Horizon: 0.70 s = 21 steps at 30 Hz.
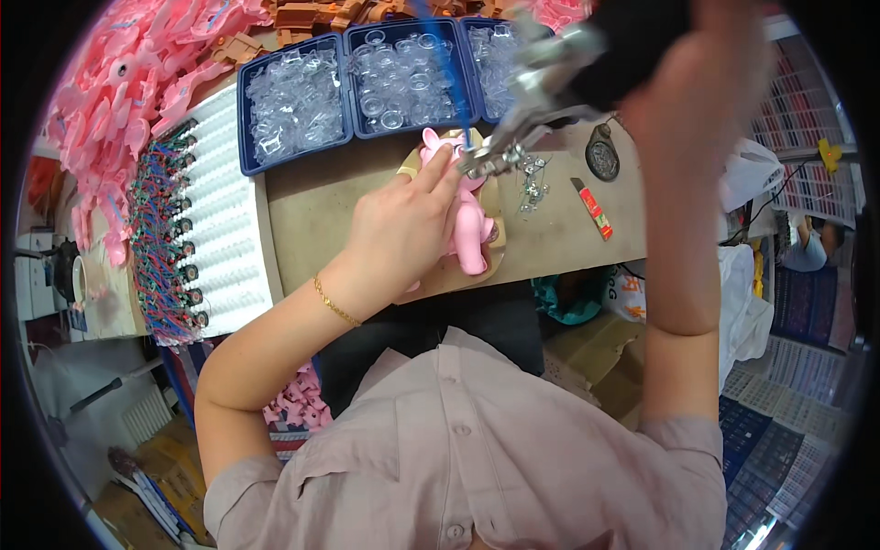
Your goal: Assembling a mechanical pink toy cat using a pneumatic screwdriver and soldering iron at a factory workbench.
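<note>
A pink plastic animal toy (469, 234) with small ears lies on a tan holder (496, 260) near the table's front edge. My left hand (403, 215) grips it from the left, fingers stretched over its upper part and pressing it down; the palm hides much of that side. Blurred by motion, my right hand (687, 119) is closed around a power tool (541, 96) with a black body and silver metal front; its exact kind is unclear. The tool slants down to the left, with its tip close to the toy's head beside my left fingertips.
Blue bins (295, 156) of clear plastic parts stand behind the toy. Pink shells (119, 110) are heaped far left, above wired parts (170, 238) on a white ribbed tray (225, 211). Small metal pieces (533, 188), a red cutter knife (594, 213) and a dark oval object (602, 154) lie right.
</note>
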### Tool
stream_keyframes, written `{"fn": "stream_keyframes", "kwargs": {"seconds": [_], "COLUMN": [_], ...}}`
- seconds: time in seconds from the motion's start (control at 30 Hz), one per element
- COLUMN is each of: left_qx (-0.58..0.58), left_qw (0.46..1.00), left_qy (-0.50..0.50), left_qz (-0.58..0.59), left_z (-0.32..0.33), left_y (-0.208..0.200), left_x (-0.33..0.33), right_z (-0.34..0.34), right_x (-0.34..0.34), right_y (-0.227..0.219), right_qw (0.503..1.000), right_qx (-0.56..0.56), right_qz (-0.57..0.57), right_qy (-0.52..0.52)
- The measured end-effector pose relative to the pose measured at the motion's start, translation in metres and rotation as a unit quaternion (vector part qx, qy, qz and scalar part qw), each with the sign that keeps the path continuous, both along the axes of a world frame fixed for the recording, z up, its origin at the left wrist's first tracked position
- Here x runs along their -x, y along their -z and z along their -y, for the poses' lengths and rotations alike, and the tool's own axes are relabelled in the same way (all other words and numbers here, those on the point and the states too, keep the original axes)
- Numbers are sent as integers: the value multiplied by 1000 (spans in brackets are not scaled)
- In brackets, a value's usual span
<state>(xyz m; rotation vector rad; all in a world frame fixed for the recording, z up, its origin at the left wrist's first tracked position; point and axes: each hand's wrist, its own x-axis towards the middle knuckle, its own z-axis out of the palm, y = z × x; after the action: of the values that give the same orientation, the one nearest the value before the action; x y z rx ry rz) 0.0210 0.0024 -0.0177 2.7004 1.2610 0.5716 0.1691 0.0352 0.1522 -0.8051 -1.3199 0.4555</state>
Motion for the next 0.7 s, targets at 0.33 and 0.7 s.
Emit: {"fn": "stream_keyframes", "kwargs": {"seconds": [0.33,0.7], "left_qx": [14,-63], "left_qw": [1000,997], "left_qy": [27,51], "left_qz": [-1,-5], "left_z": [-1,3], "left_y": [4,3], "left_x": [6,8], "right_z": [47,51], "right_x": [20,-1], "right_y": [-3,28], "right_qw": [999,991], "right_qx": [-22,57], "right_qz": [-16,-28], "right_qy": [26,-119]}}
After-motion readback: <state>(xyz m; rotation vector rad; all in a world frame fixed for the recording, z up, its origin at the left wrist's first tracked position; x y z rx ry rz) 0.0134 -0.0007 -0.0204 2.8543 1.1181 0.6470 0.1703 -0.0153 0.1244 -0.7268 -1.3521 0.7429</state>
